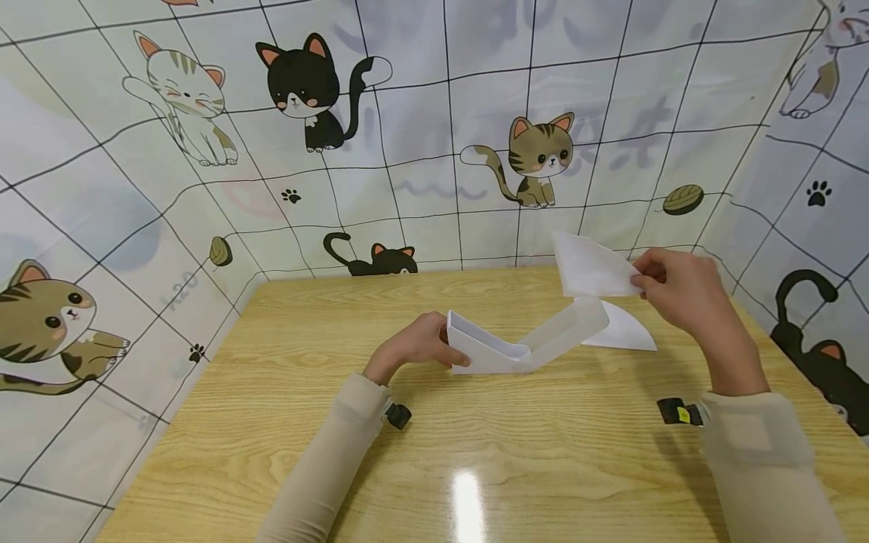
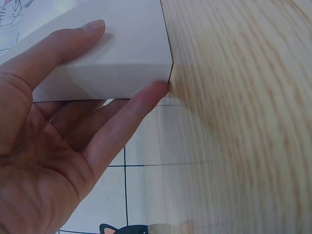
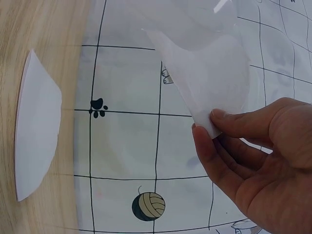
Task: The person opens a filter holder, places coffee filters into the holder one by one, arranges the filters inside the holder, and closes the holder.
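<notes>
A white box point(image 1: 489, 348) stands on the table with its hinged, translucent-looking lid point(image 1: 570, 332) swung out to the right. My left hand point(image 1: 428, 341) grips the box's left end; in the left wrist view the thumb lies on one white face point(image 2: 131, 39) and the fingers are beneath the edge. Above the lid, my right hand point(image 1: 679, 290) pinches one corner of a white fan-shaped paper point(image 1: 594, 268) between thumb and fingers. That paper point(image 3: 204, 68) looks thin and slightly curved in the right wrist view. A second white fan-shaped paper point(image 1: 621, 330) lies on the table, partly behind the lid.
The wooden table point(image 1: 339, 467) ends at the back against a cat-printed sheet point(image 1: 421, 173), which also rises along both sides. Small black devices point(image 1: 398, 415) sit at both wrists, by beige sleeves.
</notes>
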The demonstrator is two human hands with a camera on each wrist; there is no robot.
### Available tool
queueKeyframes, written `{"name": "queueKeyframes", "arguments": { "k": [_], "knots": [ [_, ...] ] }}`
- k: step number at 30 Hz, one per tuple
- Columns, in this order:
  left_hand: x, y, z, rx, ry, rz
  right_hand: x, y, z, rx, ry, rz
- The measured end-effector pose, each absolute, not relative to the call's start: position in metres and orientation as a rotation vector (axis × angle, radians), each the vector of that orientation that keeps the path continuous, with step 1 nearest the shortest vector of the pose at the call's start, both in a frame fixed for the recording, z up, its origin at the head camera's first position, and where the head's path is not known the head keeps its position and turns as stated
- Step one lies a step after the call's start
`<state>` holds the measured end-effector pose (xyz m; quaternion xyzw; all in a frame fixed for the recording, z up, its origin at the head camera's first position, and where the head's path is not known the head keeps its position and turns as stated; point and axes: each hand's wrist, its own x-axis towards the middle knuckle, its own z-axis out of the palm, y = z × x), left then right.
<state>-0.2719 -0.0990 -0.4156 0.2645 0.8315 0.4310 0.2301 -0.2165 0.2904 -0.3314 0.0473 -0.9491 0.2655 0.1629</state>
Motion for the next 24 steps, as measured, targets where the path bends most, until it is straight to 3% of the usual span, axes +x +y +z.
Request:
{"name": "queueKeyframes", "arguments": {
  "k": [24],
  "knots": [
    [-0.2711, -0.0988, -0.416, 0.719, 2.31, 1.163, -0.2126, 0.2864, -0.3275, 0.165, -2.699, 0.754]
  ]
}}
